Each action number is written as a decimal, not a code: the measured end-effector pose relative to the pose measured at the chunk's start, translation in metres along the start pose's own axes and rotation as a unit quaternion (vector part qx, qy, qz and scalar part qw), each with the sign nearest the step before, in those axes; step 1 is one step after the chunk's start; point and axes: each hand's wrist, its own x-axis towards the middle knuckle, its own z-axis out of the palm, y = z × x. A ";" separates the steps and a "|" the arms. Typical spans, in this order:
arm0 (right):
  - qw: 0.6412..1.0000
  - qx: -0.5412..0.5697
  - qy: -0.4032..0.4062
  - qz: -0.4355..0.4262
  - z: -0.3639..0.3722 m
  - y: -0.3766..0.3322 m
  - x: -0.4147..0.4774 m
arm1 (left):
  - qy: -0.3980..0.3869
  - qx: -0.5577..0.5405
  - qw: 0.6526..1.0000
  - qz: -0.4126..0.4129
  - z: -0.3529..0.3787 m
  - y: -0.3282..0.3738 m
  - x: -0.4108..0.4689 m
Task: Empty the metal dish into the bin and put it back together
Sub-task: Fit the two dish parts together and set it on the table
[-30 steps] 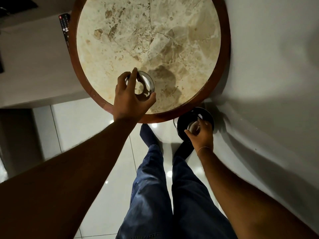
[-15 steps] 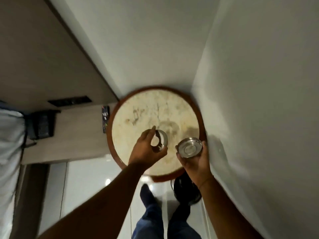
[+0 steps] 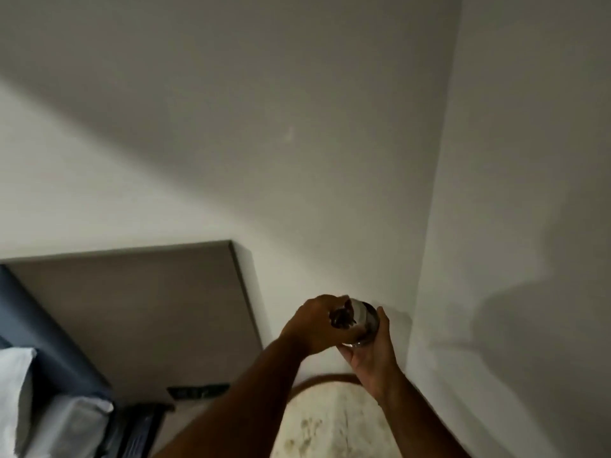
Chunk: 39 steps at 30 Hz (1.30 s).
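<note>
**Dish held in the air by both hands, above the table**

Metal dish (image 3: 363, 327) raised over round marble table (image 3: 334, 421), near wall corner. Right hand (image 3: 372, 350) cups it from beneath; left hand (image 3: 314, 325) pinches its upper ring. Blurred; axis apparently tilted, mouth direction unclear.

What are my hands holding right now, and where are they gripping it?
Both hold the metal dish above the table. The right hand cups it from below; the left hand grips its top part by the rim.
</note>
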 end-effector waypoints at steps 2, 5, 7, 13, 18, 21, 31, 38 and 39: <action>1.000 -0.006 -0.021 -0.010 0.016 -0.008 0.005 | -0.003 0.011 1.000 0.013 -0.018 0.011 0.004; 0.999 -0.005 -0.042 -0.028 0.040 -0.019 0.006 | -0.001 0.016 0.999 0.034 -0.041 0.025 0.006; 0.998 -0.003 -0.045 -0.033 0.052 -0.026 0.005 | 0.002 0.016 0.999 0.049 -0.055 0.033 0.006; 0.997 0.025 -0.066 -0.038 0.081 -0.037 -0.002 | 0.010 0.027 0.997 0.072 -0.084 0.053 0.006; 0.995 0.064 -0.066 -0.036 0.093 -0.047 -0.005 | -0.014 0.059 0.995 0.074 -0.103 0.069 0.005; 0.995 0.076 -0.064 -0.023 0.096 -0.049 -0.008 | -0.027 0.075 0.994 0.078 -0.108 0.074 0.002; 0.999 0.031 -0.031 0.016 0.087 -0.046 -0.012 | -0.036 0.155 0.985 0.065 -0.092 0.068 -0.006; 0.939 -0.340 0.051 -0.021 0.065 -0.042 0.003 | 0.011 0.105 0.994 0.017 -0.058 0.025 -0.010; 0.904 -0.415 0.081 -0.059 0.061 -0.040 0.006 | 0.023 0.094 0.995 0.003 -0.050 0.015 -0.013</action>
